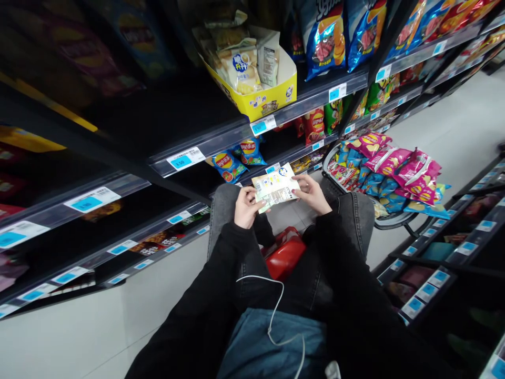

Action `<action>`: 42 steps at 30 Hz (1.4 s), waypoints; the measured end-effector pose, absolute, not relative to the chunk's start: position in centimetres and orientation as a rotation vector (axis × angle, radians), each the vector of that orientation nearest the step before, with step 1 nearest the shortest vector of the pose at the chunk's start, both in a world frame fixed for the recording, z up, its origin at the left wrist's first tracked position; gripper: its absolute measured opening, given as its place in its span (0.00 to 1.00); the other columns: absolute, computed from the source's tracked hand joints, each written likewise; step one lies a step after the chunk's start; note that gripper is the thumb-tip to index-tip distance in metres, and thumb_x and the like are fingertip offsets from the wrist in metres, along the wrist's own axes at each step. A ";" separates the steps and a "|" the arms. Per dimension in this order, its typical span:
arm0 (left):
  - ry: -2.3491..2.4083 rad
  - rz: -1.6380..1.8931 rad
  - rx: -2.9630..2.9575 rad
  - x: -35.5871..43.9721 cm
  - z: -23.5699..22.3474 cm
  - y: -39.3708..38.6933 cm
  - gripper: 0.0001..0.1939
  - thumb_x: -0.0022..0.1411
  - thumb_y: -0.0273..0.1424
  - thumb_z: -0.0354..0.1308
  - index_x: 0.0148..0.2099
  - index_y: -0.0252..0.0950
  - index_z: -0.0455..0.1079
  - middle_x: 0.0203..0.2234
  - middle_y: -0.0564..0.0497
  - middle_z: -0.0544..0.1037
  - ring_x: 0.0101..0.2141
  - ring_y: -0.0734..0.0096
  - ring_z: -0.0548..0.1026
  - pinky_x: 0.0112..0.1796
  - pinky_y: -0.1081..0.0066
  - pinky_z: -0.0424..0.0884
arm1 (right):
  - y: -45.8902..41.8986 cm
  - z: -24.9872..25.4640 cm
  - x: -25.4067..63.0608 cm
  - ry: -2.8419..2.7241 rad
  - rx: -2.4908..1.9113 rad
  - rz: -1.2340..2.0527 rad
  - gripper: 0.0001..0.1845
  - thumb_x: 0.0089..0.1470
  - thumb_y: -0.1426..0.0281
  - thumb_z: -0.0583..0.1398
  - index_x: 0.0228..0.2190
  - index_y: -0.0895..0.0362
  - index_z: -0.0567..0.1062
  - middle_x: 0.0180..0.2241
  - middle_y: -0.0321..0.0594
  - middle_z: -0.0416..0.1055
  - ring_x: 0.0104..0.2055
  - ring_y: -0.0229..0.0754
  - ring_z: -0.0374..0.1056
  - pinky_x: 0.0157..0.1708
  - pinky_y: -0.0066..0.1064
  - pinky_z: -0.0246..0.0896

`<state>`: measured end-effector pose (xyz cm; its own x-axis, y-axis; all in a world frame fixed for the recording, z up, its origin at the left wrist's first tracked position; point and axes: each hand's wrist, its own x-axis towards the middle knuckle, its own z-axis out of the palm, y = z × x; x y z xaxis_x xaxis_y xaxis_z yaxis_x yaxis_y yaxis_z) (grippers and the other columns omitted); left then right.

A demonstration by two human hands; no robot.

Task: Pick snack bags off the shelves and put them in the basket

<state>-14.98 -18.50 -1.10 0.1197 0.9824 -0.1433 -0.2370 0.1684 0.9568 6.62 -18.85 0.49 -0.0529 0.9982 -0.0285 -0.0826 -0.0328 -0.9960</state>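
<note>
Between my two hands I hold a small, pale snack packet above my knees, its printed side facing up. My left hand pinches the packet's left end, thumb on top. The right end is gripped by my right hand, with its fingers bent around the edge. Just beyond the packet, blue chip bags lie on a lower shelf. Higher up, a yellow display box holds several similar pale packets.
To the right stands a basket heaped with pink chip bags and blue bags. Shelves with price tags run along the left, more shelving at the right. Something red and shiny sits between my legs. A white cable hangs over my lap.
</note>
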 end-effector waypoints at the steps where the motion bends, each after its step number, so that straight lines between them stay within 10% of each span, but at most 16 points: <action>1: 0.995 1.094 0.982 -15.0 -0.8 -18.6 0.34 0.38 0.33 0.69 0.50 0.40 0.63 0.38 0.51 0.74 0.30 0.69 0.75 0.25 0.72 0.74 | -18.8 0.4 6.6 -1.182 -1.128 1.319 0.27 0.40 0.62 0.66 0.45 0.53 0.70 0.26 0.33 0.69 0.27 0.38 0.67 0.24 0.29 0.65; 8: 0.910 0.998 0.996 -15.1 -1.0 -18.7 0.33 0.38 0.33 0.69 0.50 0.35 0.70 0.49 0.42 0.72 0.40 0.56 0.75 0.33 0.66 0.75 | -18.8 0.4 7.0 -1.193 -1.047 1.408 0.30 0.38 0.63 0.68 0.46 0.55 0.73 0.44 0.41 0.73 0.41 0.44 0.71 0.40 0.34 0.67; 21: 1.015 1.104 1.044 -15.5 -2.1 -18.3 0.33 0.26 0.30 0.73 0.42 0.33 0.76 0.37 0.43 0.79 0.39 0.56 0.76 0.41 0.61 0.72 | -19.3 0.0 7.2 -1.278 -1.210 1.083 0.22 0.38 0.63 0.68 0.39 0.55 0.78 0.34 0.39 0.77 0.32 0.43 0.72 0.34 0.34 0.69; 31: 1.224 1.176 1.205 -15.5 -1.3 -18.5 0.20 0.38 0.32 0.69 0.37 0.32 0.78 0.31 0.46 0.80 0.33 0.61 0.76 0.36 0.66 0.71 | -19.7 0.8 5.9 -1.654 -1.273 0.483 0.08 0.54 0.67 0.57 0.30 0.55 0.77 0.29 0.39 0.75 0.31 0.39 0.69 0.35 0.30 0.63; 42: 1.421 1.222 1.334 -15.5 -0.5 -18.8 0.10 0.46 0.35 0.63 0.30 0.35 0.79 0.24 0.50 0.80 0.28 0.66 0.75 0.32 0.71 0.69 | -19.3 1.1 5.7 -1.759 -1.453 0.666 0.08 0.54 0.67 0.53 0.26 0.56 0.67 0.25 0.37 0.69 0.28 0.38 0.65 0.31 0.27 0.56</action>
